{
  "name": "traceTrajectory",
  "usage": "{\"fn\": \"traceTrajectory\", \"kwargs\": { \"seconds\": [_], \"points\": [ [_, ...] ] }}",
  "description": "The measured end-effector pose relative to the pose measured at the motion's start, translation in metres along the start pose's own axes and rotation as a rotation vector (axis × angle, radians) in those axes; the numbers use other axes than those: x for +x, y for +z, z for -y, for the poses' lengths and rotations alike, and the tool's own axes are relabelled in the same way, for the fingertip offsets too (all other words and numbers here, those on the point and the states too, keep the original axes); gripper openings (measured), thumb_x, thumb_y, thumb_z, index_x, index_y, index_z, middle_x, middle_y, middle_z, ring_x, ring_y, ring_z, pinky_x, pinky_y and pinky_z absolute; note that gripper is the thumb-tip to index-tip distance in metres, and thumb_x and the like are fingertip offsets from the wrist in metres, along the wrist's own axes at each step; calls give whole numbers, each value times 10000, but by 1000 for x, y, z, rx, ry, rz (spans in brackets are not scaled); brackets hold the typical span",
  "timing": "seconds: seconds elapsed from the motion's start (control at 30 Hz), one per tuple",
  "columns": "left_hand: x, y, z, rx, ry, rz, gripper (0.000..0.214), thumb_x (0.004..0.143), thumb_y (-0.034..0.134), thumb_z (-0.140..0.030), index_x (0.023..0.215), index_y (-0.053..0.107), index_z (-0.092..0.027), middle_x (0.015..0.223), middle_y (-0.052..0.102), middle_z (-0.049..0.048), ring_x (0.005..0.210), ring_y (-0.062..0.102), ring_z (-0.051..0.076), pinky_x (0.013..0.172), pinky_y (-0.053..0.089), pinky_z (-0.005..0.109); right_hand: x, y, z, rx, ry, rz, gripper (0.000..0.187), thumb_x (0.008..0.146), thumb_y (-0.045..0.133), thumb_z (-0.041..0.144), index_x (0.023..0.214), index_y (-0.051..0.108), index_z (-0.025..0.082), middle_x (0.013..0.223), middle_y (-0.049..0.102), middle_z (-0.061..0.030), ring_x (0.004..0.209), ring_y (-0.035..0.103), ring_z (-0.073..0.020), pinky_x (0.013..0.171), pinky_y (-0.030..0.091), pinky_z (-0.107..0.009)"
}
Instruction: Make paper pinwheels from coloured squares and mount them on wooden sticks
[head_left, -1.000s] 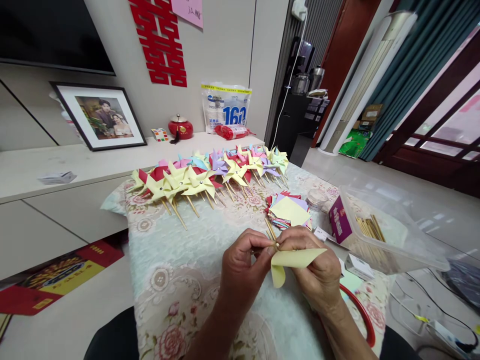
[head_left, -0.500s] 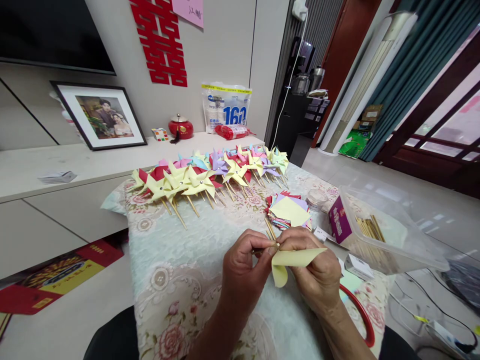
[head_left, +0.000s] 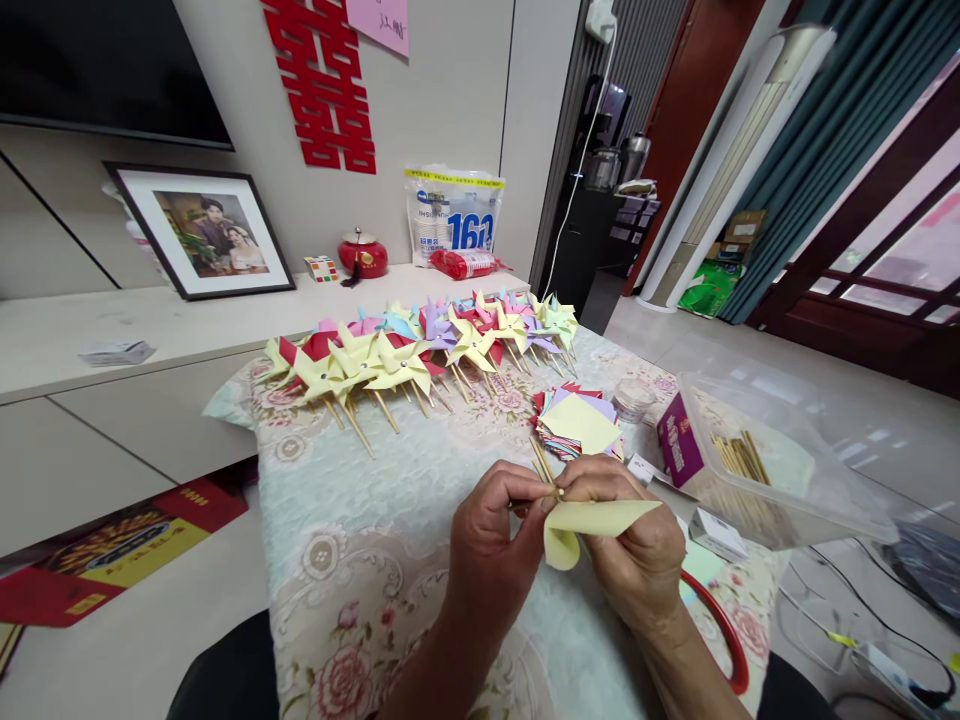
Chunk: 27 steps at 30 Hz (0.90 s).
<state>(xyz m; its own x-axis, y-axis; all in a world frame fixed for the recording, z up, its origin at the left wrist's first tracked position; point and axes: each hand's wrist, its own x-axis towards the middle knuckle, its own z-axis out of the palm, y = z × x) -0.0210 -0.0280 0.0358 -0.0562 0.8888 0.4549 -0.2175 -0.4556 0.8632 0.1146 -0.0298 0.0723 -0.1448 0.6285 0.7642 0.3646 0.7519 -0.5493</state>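
Above the near part of the table, my two hands meet fingertip to fingertip. My left hand [head_left: 491, 550] is closed in a pinch on a thin wooden stick, mostly hidden by the fingers. A small pale tip shows where the fingertips meet. In my right hand [head_left: 641, 550], also closed, is a pale yellow paper pinwheel [head_left: 600, 517], its sheet curled over and hanging below the fingers. Just beyond the fingertips, wooden sticks [head_left: 541, 458] lie on the cloth. Behind them is a stack of coloured paper squares [head_left: 581, 420], a yellow one on top.
Finished pinwheels [head_left: 397, 365] lie in a row along the table's far side. At right stand a clear plastic box [head_left: 817, 500] with sticks, a round clear container [head_left: 634, 395] and a small white box [head_left: 718, 534]. A red ring-shaped handle [head_left: 724, 630] lies by my right forearm.
Both hands have shifted very slightly to the right, and the yellow paper has tilted a little with them. The grip of both hands is unchanged.
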Motion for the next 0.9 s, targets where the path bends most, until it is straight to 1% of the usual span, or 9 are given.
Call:
{"fn": "traceTrajectory", "kwargs": {
  "seconds": [0.17, 0.23, 0.33, 0.4, 0.5, 0.67, 0.8, 0.9],
  "points": [
    [1, -1, 0, 2, 14, 9, 58, 875, 641, -145, 849, 674, -185, 814, 615, 33, 753, 585, 151, 673, 460, 263, -2, 2, -4, 19, 5, -10, 235, 833, 570, -4, 848, 660, 212, 827, 666, -27, 785, 647, -168, 709, 501, -291],
    [2, -3, -1, 36, 39, 22, 64, 882, 630, -144, 867, 674, -187, 827, 617, 33, 766, 591, 151, 681, 465, 261, -4, 3, -8, 45, 3, -33, 270, 823, 585, -14, 919, 666, 225, 849, 674, -24, 807, 653, -177, 732, 514, -307],
    [5, -6, -5, 107, 109, 52, 84, 893, 608, -132, 889, 669, -190, 836, 622, 30, 783, 597, 148, 693, 470, 257, -8, 3, -15, 52, 2, -63, 382, 814, 607, -15, 1086, 661, 247, 927, 700, -41, 888, 663, -211, 810, 527, -367],
    [7, -7, -7, 152, 158, 67, 96, 897, 595, -121, 893, 664, -188, 828, 624, 27, 777, 597, 143, 688, 467, 253, -9, 2, -18, 28, -12, -56, 425, 817, 614, -10, 1139, 668, 262, 978, 707, -55, 923, 666, -228, 824, 531, -390],
    [8, -9, -10, 206, 205, 80, 96, 896, 587, -110, 889, 651, -181, 819, 622, 27, 765, 596, 140, 673, 465, 250, -8, 0, -17, 11, -30, -28, 403, 832, 602, 4, 1109, 708, 275, 1001, 706, -66, 919, 671, -234, 786, 539, -387],
    [7, -8, -9, 238, 223, 76, 92, 889, 588, -102, 899, 632, -182, 839, 616, 27, 783, 601, 144, 686, 476, 258, -5, 0, -11, 39, -51, -25, 387, 815, 594, -4, 1039, 733, 279, 929, 708, -58, 939, 647, -241, 765, 530, -369],
    [7, -8, -10, 249, 229, 73, 99, 888, 581, -93, 899, 626, -181, 853, 617, 29, 799, 602, 143, 700, 479, 257, -3, 0, -8, 27, -32, -27, 336, 819, 587, 3, 984, 736, 255, 931, 680, -55, 926, 628, -220, 784, 513, -343],
    [6, -7, -12, 266, 237, 85, 107, 894, 569, -90, 915, 630, -174, 862, 616, 33, 806, 602, 140, 705, 474, 251, -3, 0, -8, 12, -21, -33, 310, 831, 583, 9, 976, 726, 243, 948, 649, -50, 900, 624, -197, 786, 503, -322]
  ]
}}
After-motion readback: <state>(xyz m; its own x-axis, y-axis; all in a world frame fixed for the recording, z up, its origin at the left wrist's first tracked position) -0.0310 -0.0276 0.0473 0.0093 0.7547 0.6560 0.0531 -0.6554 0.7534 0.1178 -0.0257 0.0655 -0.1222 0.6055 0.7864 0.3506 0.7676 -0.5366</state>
